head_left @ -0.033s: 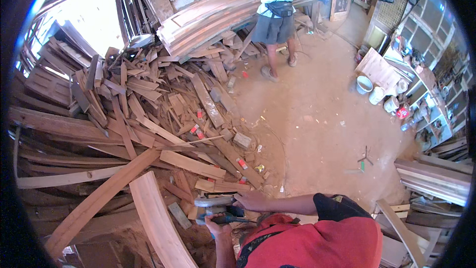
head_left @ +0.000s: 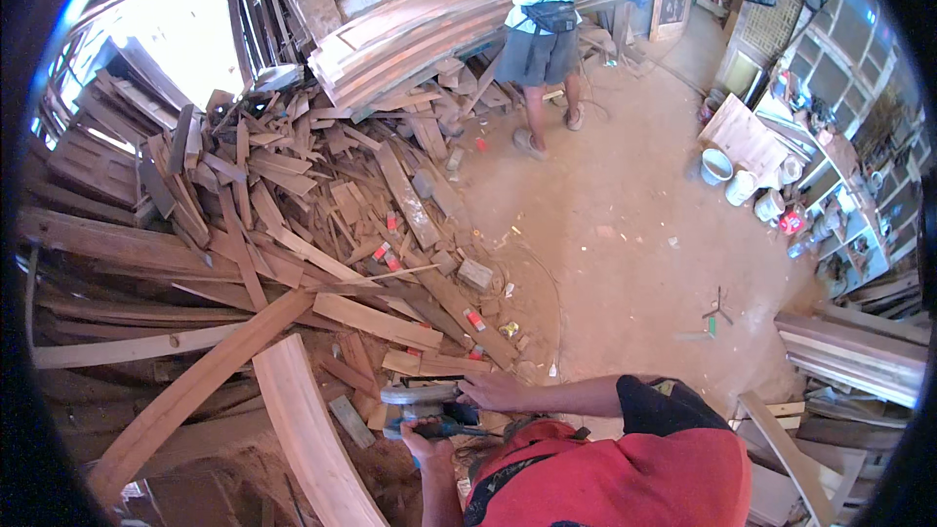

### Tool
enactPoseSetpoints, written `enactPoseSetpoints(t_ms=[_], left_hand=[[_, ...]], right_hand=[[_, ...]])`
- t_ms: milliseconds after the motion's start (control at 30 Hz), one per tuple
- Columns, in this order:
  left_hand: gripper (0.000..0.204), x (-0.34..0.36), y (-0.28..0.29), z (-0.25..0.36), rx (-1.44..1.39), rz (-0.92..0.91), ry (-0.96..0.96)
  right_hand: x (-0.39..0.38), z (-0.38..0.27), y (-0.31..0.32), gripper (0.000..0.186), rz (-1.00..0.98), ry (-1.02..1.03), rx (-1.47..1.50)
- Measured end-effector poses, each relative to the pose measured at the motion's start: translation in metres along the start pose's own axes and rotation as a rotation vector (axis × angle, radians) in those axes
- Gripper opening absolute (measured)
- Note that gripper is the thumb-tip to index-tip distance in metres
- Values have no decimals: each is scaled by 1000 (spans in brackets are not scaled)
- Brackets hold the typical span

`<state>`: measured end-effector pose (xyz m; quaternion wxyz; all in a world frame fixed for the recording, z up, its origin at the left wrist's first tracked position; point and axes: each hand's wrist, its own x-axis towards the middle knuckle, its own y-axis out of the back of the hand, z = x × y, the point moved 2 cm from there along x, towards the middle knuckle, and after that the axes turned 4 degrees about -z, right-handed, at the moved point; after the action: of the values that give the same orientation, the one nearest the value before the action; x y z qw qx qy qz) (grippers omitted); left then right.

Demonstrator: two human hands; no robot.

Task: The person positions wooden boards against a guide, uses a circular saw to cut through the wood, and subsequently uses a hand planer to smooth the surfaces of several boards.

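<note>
At the lower middle I hold a blue-green handheld angle grinder [head_left: 444,426] with a round grey disc [head_left: 420,395] on its far side. My left hand [head_left: 427,444] is wrapped round the tool's body, its forearm rising from the lower edge. Reaching across from the right, my right hand [head_left: 491,392] is closed at the edge of the disc end; its fingertips are partly hidden. Left of the tool lies a broad, pale curved board [head_left: 310,420], apart from the disc. Dark shadow hides part of the tool beneath the right hand.
Offcuts [head_left: 283,171] and long planks [head_left: 146,346] are heaped at the left. Behind them, a person [head_left: 547,29] stands beside stacked curved boards [head_left: 410,34]. White buckets [head_left: 715,167] line the right side. More stacked planks [head_left: 854,351] lie at the near right. A cable [head_left: 558,303] crosses the dusty floor.
The grinder and both my hands have shifted very slightly to the left. The person at the back has not visibly moved.
</note>
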<state>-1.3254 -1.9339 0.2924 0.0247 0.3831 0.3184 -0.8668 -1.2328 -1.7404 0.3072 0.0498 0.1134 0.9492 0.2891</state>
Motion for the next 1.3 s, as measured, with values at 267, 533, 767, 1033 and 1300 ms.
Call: enactPoseSetpoints(t_ms=[267,533,767,1033,1300], left_hand=[[15,16,17,-8,9,-220,90],[16,-5,33,-20,44,164,109],[56,-45,12,-14,135,276,54],[57,-53,70,-2,727,-154,-245],[37,-190,378,141,408,646,-502]], right_hand=[[23,24,-9,30,-78,428,-419],[-5,-3,-37,47,-238,-46,-226],[2,-97,-38,59,-553,303,-102],[39,-56,-104,35,-646,190,4],[-1,-1,-106,14,-676,-545,46]])
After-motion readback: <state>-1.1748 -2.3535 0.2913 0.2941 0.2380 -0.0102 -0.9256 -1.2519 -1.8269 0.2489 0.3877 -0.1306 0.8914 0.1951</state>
